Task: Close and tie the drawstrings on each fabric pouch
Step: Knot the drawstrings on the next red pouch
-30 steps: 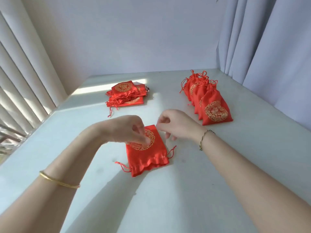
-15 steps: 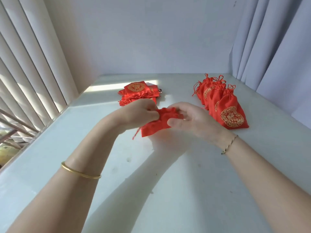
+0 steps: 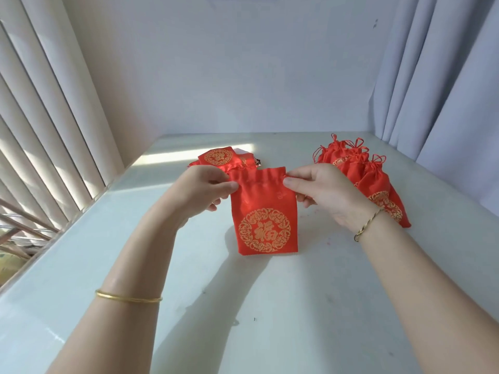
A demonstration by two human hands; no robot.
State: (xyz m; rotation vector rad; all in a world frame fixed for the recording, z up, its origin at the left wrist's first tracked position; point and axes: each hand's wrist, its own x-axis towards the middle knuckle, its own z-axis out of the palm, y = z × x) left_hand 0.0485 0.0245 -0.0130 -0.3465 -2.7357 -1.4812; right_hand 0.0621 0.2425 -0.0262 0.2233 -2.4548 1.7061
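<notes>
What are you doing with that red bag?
A person holds a red pouch up over the table, the left hand and right hand each pinching one top corner. Its top is only partly gathered and not tied yet. A stack of flat pouches waits behind it, and a row of tied pouches lies to the right.
</notes>
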